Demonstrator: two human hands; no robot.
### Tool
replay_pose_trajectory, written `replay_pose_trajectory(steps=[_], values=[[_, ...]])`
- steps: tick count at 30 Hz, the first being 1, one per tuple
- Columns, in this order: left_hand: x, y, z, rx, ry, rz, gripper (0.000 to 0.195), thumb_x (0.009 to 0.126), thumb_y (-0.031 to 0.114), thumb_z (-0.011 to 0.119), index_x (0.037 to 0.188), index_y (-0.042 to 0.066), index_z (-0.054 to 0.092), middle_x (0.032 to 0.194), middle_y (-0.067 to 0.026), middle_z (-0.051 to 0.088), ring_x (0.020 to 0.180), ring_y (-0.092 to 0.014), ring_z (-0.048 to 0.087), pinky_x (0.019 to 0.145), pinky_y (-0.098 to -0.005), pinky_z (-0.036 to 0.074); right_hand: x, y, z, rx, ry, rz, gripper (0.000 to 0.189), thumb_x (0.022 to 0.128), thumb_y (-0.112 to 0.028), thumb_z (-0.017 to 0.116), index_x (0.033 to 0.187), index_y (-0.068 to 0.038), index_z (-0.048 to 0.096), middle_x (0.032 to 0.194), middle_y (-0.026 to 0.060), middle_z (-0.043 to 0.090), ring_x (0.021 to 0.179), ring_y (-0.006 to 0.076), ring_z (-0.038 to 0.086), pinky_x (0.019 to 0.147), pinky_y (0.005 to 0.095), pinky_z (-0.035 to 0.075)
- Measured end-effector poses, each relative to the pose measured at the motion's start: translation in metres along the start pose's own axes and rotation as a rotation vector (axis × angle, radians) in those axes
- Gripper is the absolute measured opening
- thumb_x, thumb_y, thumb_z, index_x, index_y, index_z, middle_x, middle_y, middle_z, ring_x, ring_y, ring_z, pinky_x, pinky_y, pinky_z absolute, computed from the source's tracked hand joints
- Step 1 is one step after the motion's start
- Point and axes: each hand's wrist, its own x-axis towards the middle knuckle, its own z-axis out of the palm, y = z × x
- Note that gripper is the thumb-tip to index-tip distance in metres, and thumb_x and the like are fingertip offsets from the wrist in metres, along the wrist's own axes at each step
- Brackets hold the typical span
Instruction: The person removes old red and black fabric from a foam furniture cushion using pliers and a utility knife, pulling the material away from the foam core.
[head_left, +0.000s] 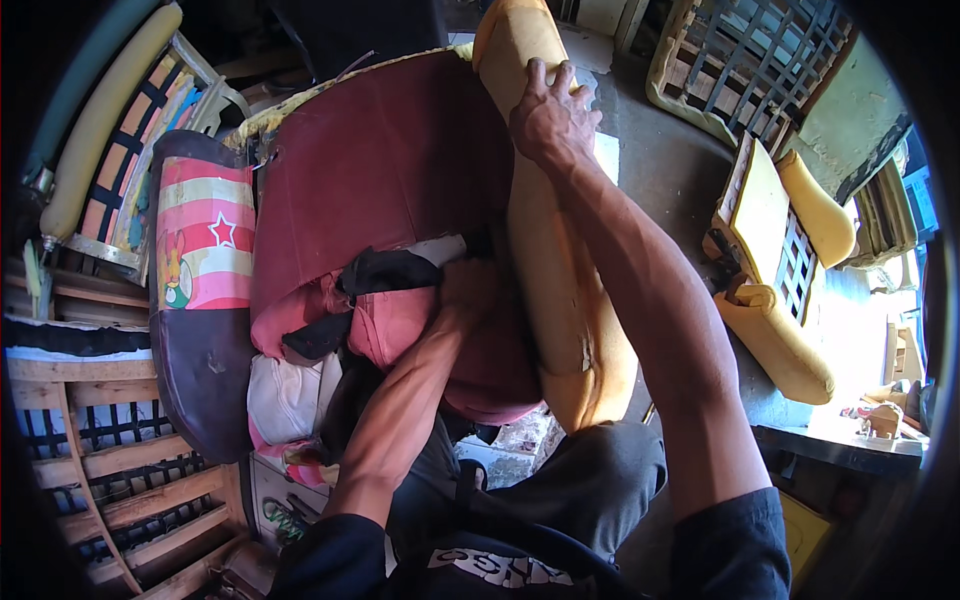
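Observation:
In front of me stands an armchair or sofa frame with a maroon upholstery cover (360, 165) over its middle. A long arm padded in yellow foam (551, 285) runs along its right side. My right hand (553, 112) rests on the upper part of this arm, fingers spread and bent over the outer edge. My left hand (469, 285) reaches into the dark gap between the cover and the foam arm; its fingers are hidden. Bunched pink fabric (394, 319) and black cloth (394, 271) lie beside my left wrist. The left arm of the seat has a dark cover with a striped panel (206, 232).
At right are a foam-padded chair frame (765, 225) and a webbed frame (750, 67). A slatted wooden frame (135, 457) stands at lower left, with a long foam-padded piece (112, 120) above. A dark-edged bench (840, 446) holds small items at lower right.

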Motion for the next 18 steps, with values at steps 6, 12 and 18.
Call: replay_pose_trajectory(steps=[6,12,18], values=[[-0.007,-0.004,-0.002,-0.012,-0.062,0.022,0.019,0.092,0.022,0.064,0.095,0.008,0.077,0.09,-0.0166,0.079,0.078,-0.036,0.078,0.067,-0.0479,0.061,0.001,0.002,0.0,0.005,-0.032,0.005,0.053,0.095,-0.017,0.06,0.147,-0.014,0.047,0.157,0.027,0.036,0.132,0.0501,0.049,0.1,0.0644,0.043],[-0.026,0.007,-0.01,0.084,0.169,0.056,0.027,0.092,0.024,0.064,0.11,0.007,0.076,0.12,-0.0223,0.073,0.113,-0.038,0.07,0.096,-0.0508,0.055,-0.003,0.001,0.004,0.0,0.023,0.013,0.056,0.092,-0.025,0.064,0.146,-0.017,0.05,0.155,0.0235,0.039,0.133,0.0486,0.049,0.103,0.0625,0.042],[-0.09,-0.012,0.015,0.016,0.175,0.546,0.044,0.092,0.028,0.063,0.13,0.007,0.071,0.15,-0.0159,0.058,0.142,-0.033,0.05,0.123,-0.0515,0.031,-0.006,0.006,-0.012,0.005,-0.033,-0.034,0.064,0.089,-0.032,0.061,0.151,-0.019,0.05,0.156,0.0234,0.043,0.137,0.0533,0.048,0.113,0.0604,0.044]])
